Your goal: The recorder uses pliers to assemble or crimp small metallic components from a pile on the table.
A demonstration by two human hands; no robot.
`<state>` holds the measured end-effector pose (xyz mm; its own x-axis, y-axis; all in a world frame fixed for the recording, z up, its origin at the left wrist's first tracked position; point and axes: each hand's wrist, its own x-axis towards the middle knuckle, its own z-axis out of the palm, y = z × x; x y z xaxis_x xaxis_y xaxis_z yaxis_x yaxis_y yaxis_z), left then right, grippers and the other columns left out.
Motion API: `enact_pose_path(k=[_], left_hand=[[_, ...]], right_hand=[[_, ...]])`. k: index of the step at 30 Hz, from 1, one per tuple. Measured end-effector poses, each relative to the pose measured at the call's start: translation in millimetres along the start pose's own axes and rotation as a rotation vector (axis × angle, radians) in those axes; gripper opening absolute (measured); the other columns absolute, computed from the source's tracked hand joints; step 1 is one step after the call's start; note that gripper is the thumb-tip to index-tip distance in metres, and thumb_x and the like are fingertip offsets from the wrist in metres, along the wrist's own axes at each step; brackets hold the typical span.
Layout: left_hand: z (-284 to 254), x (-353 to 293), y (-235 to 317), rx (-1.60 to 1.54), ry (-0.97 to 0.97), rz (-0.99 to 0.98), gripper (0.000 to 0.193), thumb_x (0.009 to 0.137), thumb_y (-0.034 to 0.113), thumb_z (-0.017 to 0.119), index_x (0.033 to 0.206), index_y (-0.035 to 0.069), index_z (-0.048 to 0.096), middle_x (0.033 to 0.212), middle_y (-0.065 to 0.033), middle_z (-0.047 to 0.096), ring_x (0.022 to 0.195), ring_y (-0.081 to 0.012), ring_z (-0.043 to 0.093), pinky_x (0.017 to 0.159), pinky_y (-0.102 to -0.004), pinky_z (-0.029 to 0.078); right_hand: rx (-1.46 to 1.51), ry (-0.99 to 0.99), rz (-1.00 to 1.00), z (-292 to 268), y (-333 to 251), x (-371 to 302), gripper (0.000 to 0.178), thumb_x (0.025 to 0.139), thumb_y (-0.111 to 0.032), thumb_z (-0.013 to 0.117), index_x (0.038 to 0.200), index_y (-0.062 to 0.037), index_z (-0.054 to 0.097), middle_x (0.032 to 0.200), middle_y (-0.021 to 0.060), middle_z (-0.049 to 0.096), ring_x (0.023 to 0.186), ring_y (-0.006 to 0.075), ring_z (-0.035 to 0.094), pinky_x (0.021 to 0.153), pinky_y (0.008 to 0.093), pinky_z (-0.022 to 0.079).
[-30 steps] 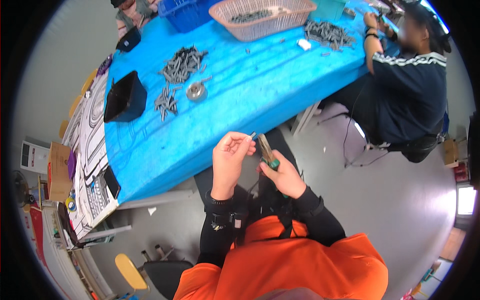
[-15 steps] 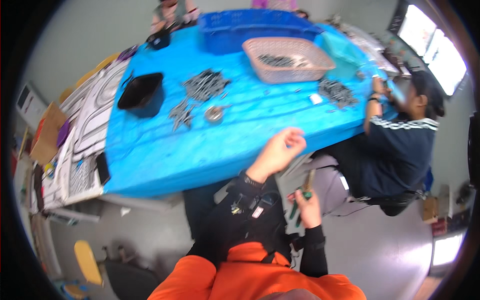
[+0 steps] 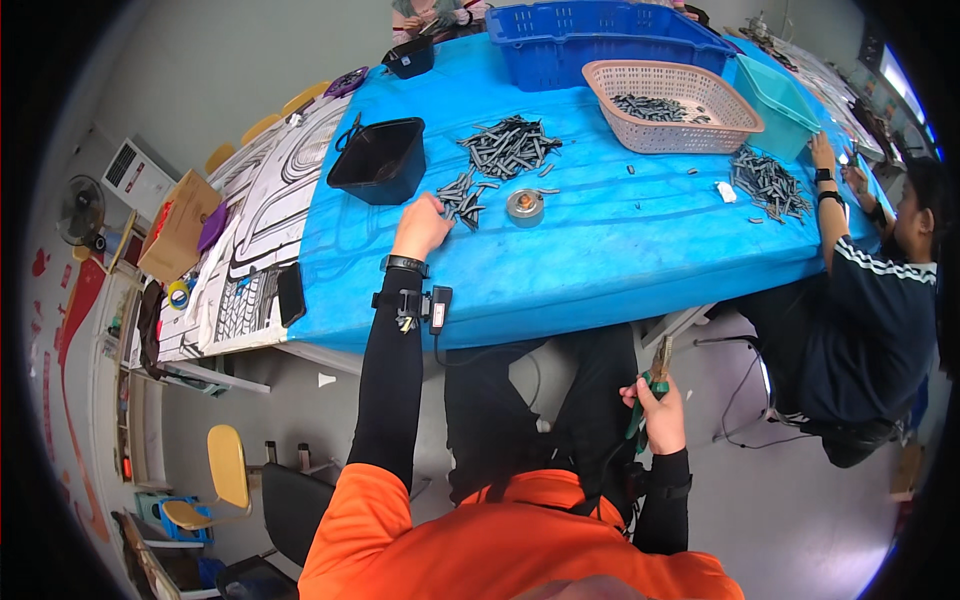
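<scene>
My left hand [image 3: 422, 227] reaches onto the blue-covered table, its fingers curled together at the near-left edge of a small pile of short dark grey pieces [image 3: 463, 198]. What it pinches, if anything, is hidden. Below the table edge, over my lap, my right hand [image 3: 662, 418] is closed round green-handled pliers [image 3: 658, 378], jaws pointing up. A larger heap of the same grey pieces [image 3: 508, 147] lies just beyond the small pile. To its right is a small round container [image 3: 525, 207] with something orange-brown in it. A black bin [image 3: 378, 165] stands beyond my left hand.
A pinkish basket [image 3: 672, 110] holding grey pieces, a blue crate [image 3: 612, 45] and a teal bin [image 3: 775, 105] stand at the back. Another grey heap [image 3: 770, 187] lies near a seated co-worker [image 3: 870, 320] on the right. A phone [image 3: 290, 295] lies at the left edge.
My left hand has swung left, from above the table's near edge to the small pile of grey pieces. My right hand still holds the pliers low. The view has shifted.
</scene>
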<state>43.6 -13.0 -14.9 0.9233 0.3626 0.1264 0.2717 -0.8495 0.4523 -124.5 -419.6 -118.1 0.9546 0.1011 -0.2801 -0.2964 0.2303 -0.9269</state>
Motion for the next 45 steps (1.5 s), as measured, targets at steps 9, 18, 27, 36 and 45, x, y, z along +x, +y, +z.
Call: enact_pose_path(k=[9, 18, 27, 36, 45], left_hand=[[-10, -8, -12, -0.302, 0.12, -0.017, 0.014, 0.075, 0.013, 0.072, 0.083, 0.003, 0.068, 0.073, -0.0117, 0.068, 0.071, -0.0248, 0.067, 0.066, -0.0344, 0.051], [-6, -151, 63, -0.769, -0.241, 0.223, 0.01, 0.081, 0.005, 0.07, 0.09, 0.002, 0.068, 0.077, -0.0013, 0.067, 0.071, -0.0039, 0.059, 0.064, -0.0198, 0.047], [49, -214, 86, -1.241, -0.599, 0.024, 0.008, 0.083, -0.002, 0.067, 0.091, -0.003, 0.065, 0.086, -0.0096, 0.069, 0.077, -0.0127, 0.065, 0.072, -0.0233, 0.051], [47, -224, 91, -1.155, -0.631, 0.078, 0.012, 0.081, -0.006, 0.068, 0.086, 0.001, 0.06, 0.085, -0.0047, 0.066, 0.078, -0.0083, 0.063, 0.073, -0.0203, 0.05], [52, -224, 93, -0.977, -0.617, 0.179, 0.025, 0.082, -0.006, 0.067, 0.101, 0.002, 0.054, 0.086, -0.0017, 0.065, 0.08, -0.0059, 0.061, 0.072, -0.0201, 0.048]], right_hand=[[-0.012, 0.026, 0.023, -2, -2, -7, 0.013, 0.095, -0.011, 0.055, 0.101, -0.0002, 0.05, 0.081, 0.0057, 0.059, 0.081, 0.0174, 0.063, 0.076, 0.0285, 0.052], [0.032, -0.043, -0.084, 32, -17, -4, 0.016, 0.095, -0.011, 0.055, 0.105, 0.0004, 0.051, 0.082, 0.0074, 0.059, 0.075, 0.0152, 0.061, 0.067, 0.0266, 0.049], [0.005, -0.101, -0.123, 60, -42, -10, 0.015, 0.094, -0.009, 0.057, 0.105, -0.0009, 0.051, 0.084, 0.0064, 0.059, 0.075, 0.0129, 0.059, 0.068, 0.026, 0.048], [0.022, -0.124, -0.176, 67, -44, -15, 0.025, 0.085, -0.001, 0.066, 0.104, -0.0033, 0.05, 0.09, 0.002, 0.058, 0.079, 0.0081, 0.055, 0.074, 0.0238, 0.047], [-0.121, -0.108, -0.229, 68, -51, -15, 0.029, 0.082, 0.002, 0.067, 0.105, -0.0023, 0.05, 0.092, 0.0041, 0.06, 0.082, 0.0086, 0.057, 0.07, 0.0223, 0.046]])
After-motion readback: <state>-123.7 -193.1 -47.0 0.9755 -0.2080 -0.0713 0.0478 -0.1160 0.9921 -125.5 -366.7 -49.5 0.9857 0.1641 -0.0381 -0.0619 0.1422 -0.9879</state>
